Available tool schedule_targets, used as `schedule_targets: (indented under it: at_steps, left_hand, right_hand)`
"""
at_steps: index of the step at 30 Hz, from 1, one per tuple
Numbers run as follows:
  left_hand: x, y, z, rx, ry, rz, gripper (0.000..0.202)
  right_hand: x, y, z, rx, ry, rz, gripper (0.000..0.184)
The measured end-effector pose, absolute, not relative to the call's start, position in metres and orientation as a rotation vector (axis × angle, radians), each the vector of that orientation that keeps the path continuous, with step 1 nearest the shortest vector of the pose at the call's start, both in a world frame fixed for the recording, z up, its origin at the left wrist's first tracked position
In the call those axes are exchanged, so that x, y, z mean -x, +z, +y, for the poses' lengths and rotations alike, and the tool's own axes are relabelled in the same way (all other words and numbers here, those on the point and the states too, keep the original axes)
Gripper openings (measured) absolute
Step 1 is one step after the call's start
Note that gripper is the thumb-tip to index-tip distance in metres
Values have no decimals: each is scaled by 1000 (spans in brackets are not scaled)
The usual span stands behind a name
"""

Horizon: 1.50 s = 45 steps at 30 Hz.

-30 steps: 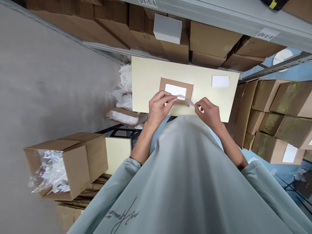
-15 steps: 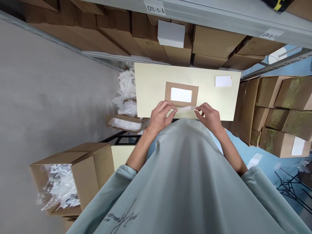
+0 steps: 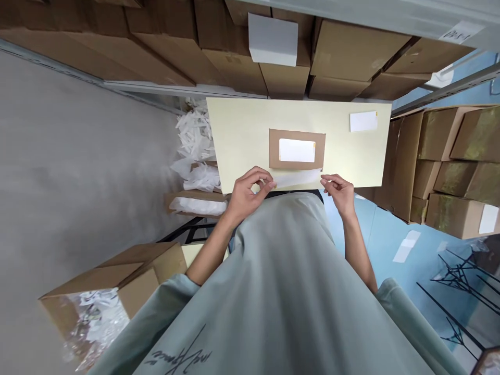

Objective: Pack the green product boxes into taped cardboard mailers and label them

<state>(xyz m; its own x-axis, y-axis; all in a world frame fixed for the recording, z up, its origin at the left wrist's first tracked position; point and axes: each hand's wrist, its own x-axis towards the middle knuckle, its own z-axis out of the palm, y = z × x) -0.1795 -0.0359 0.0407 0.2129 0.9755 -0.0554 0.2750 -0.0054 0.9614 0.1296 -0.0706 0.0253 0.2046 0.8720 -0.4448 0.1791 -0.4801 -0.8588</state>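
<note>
A thin whitish, partly see-through strip [image 3: 297, 178] stretches between my hands near the front edge of the cream table [image 3: 242, 140]. My left hand [image 3: 252, 191] pinches its left end between thumb and fingers. At the strip's right end, the thumb and fingertips of my right hand [image 3: 339, 192] are closed together. Just beyond the strip lies a flat brown cardboard box [image 3: 274, 151] with a white label [image 3: 297, 150] on top.
A stack of white labels [image 3: 363, 121] lies at the table's right. Cardboard boxes [image 3: 359, 49] line the shelf behind, with more boxes [image 3: 455, 156] stacked at right. Left of the table are white scraps [image 3: 195, 130]; an opened carton [image 3: 140, 291] of plastic and paper waste stands lower left.
My hands have moved apart, and the strip between them shows longer and flatter. The view has shifted slightly; the cardboard box stays on the table.
</note>
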Motion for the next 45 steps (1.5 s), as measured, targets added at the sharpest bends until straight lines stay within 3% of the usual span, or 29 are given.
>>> schedule_targets:
  at_steps: [5,20,28,33,38,45]
  left_hand:
    - [190,36,-21,-1474,784,1220,40]
    - [188,28,-1,-1465,726,1168,40]
    - [174,-27,19,-1149,619,1402,29]
    - [155,-59,42,-1100,566,1514,17]
    - [147,-70,53,-1222,554,1594,5]
    - [139,-79,59,-1195,484,1616,6]
  right_hand:
    - [-107,17,-66,1772,1266,-910,30]
    - [-107,12,-47,1808,1209,-977,43]
    - [-111,-2,-26,1961,1188,-1074,22]
    - [-121,-23,-3,2003,1196,-1132,18]
    - [-125,-40,12,2039,1187,-1121,15]
    - [-123,-52,19,2120,1189,-1125,15]
